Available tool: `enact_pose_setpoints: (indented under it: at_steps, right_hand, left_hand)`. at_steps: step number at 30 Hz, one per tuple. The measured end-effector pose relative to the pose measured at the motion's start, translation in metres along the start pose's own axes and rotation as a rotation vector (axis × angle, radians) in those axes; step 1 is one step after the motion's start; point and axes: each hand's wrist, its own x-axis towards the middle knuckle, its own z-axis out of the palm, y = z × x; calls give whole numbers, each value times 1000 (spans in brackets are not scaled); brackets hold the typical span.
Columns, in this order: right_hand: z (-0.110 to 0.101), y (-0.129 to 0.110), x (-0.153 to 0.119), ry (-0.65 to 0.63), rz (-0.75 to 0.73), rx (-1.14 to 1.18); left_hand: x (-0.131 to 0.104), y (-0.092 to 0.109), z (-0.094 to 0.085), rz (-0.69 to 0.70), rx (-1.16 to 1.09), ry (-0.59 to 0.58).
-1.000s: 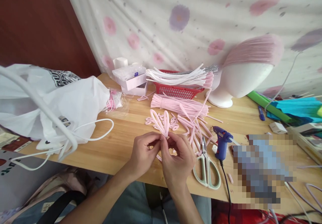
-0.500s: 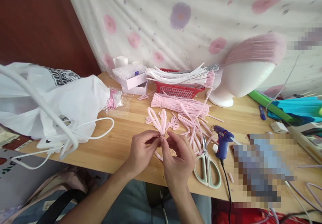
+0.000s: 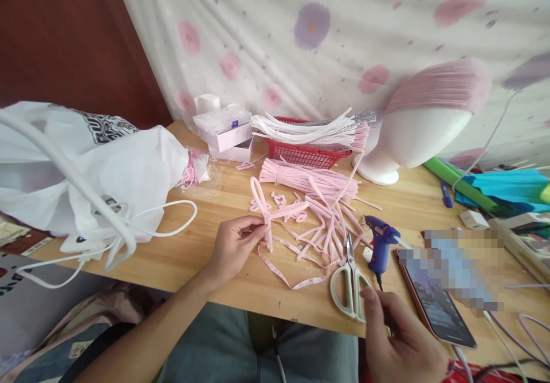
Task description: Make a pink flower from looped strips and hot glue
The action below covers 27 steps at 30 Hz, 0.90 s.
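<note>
Between its thumb and fingertips my left hand (image 3: 238, 245) pinches a pink pipe-cleaner shape (image 3: 258, 195), which has a tall loop, another arm pointing right and a short tail below. My right hand (image 3: 397, 334) is at the lower right, by the handles of the scissors (image 3: 351, 282). Its thumb and fingers are apart at the tips, with nothing seen between them. A blue glue gun (image 3: 380, 242) lies beyond it. Loose pink pipe cleaners (image 3: 329, 222) and small curled pink pieces (image 3: 296, 212) lie past my left hand. A measuring tape (image 3: 307, 282) curves across the table.
A pink bundle (image 3: 301, 178) lies before a red basket (image 3: 296, 153) of white stems. Small boxes (image 3: 230, 139) stand left of it, a white foam head (image 3: 423, 136) right. A phone (image 3: 438, 305) rests at right. White bags (image 3: 129, 171) and cables occupy the left.
My right hand has let go of the pink shape and moved down right to the scissors. The shape has turned in my left hand, its loops spread apart. The tape is now more exposed.
</note>
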Motion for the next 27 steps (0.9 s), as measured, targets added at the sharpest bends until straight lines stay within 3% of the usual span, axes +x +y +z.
enact_pose_setpoints:
  at_steps: [3,6,15,21,24,27]
  right_hand:
    - [-13,33,3,72,191,-95]
    - [-15,45,6,193,316,-123]
    - [7,6,10,183,-44,-90]
    - [20,-9,-1,-102,-84,124]
    - [26,-13,-5,-237,65,264]
    - [35,-21,0,-375,318,462]
  left_hand:
    - [1,-2,1,-19,-2,-5]
    - [2,-2,2,-32,5,-24]
    - [13,12,3,-132,-46,-126]
    - [41,27,1,-215,-93,-239]
    - [54,30,-4,-252,-113,-320]
    - [59,28,-8,-351,-182,-408]
